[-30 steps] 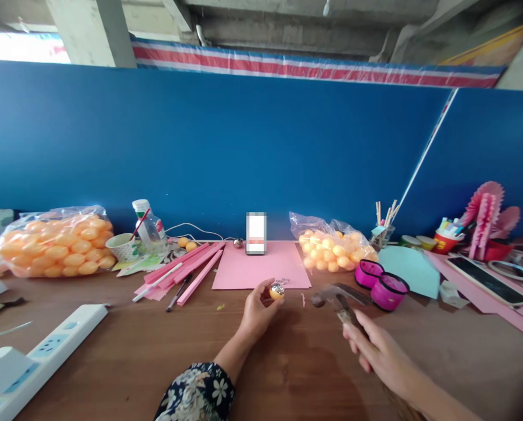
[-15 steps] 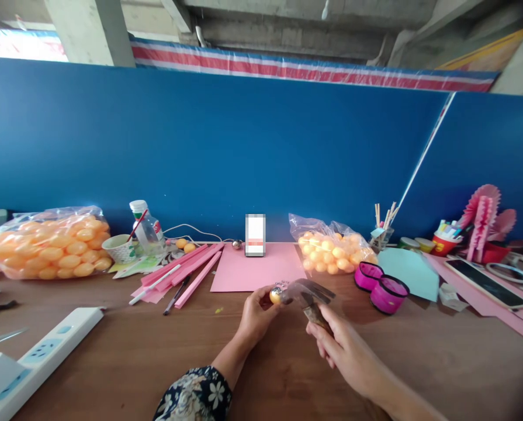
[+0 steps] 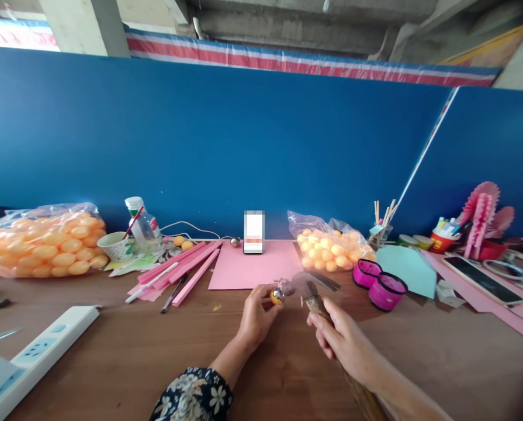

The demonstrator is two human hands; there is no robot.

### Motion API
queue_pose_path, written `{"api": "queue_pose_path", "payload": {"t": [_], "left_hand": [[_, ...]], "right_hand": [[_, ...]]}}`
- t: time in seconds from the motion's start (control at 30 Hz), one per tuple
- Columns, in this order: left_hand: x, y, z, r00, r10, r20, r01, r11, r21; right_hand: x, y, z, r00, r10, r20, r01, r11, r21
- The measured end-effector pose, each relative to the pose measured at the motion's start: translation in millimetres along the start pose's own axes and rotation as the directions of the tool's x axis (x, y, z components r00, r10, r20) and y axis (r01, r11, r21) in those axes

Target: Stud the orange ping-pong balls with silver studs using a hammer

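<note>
My left hand [image 3: 257, 316] is closed, thumb and fingers pinching a shiny metal ball [image 3: 277, 296] with gold and silver reflections, low over the brown table. A small silvery piece sits at the top of this ball; its shape is too fine to make out. My right hand [image 3: 338, 330] is wrapped round the wooden handle of a claw hammer [image 3: 305, 286]. The hammer's striking face is right beside the ball, and its claw points away to the right. Whether face and ball touch, I cannot tell. A similar silvery ball [image 3: 235, 241] lies farther back, by the pink sheet's edge.
Behind my hands, a phone [image 3: 253, 233] stands on a pink sheet [image 3: 230, 272]. Bags of orange balls [image 3: 46, 245] lie left and right. Pink strips [image 3: 186, 263], a power strip [image 3: 42, 351], magenta rings [image 3: 387, 290] and a flat phone [image 3: 482, 279] are also around.
The hammer has shifted slightly, its head a little right of where it was and more of its handle showing below my right hand. My left hand still pinches the ball. The view tilted slightly.
</note>
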State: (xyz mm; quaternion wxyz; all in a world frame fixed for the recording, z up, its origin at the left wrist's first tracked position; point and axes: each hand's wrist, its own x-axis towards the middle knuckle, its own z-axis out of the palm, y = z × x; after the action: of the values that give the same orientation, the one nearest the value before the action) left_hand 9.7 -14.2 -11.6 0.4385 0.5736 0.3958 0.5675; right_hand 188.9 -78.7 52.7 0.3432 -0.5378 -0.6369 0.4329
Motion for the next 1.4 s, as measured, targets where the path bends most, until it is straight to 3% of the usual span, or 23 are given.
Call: {"api": "queue_pose_path", "payload": {"t": [0.1,0.33,0.53,0.77,1.4], "left_hand": [[-0.9,3.9,-0.2,0.999,0.037,0.028,-0.038,0.999,0.038],[-1.2,1.4,0.1,0.998,0.045,0.045,-0.047,0.998,0.041],[1.7,-5.1,0.7,0.992,-0.120,0.024,0.120,0.993,0.004],[2.3,-1.2,0.8,0.985,-0.167,0.039,0.165,0.985,0.045],[0.8,-7.7,-1.2,0.997,-0.072,-0.001,0.071,0.981,0.180]], "right_hand": [[0.4,1.4,-1.4,0.999,0.008,0.049,-0.008,1.000,-0.004],[0.6,2.1,0.5,1.000,0.007,0.020,-0.008,1.000,0.015],[-1.4,-2.0,0.9,1.000,0.020,0.004,-0.020,1.000,0.012],[-4.6,-6.5,2.2,1.000,0.021,0.016,-0.021,1.000,-0.003],[-4.7,-1.1,8.4,1.000,0.000,0.012,0.000,1.000,-0.008]]}}
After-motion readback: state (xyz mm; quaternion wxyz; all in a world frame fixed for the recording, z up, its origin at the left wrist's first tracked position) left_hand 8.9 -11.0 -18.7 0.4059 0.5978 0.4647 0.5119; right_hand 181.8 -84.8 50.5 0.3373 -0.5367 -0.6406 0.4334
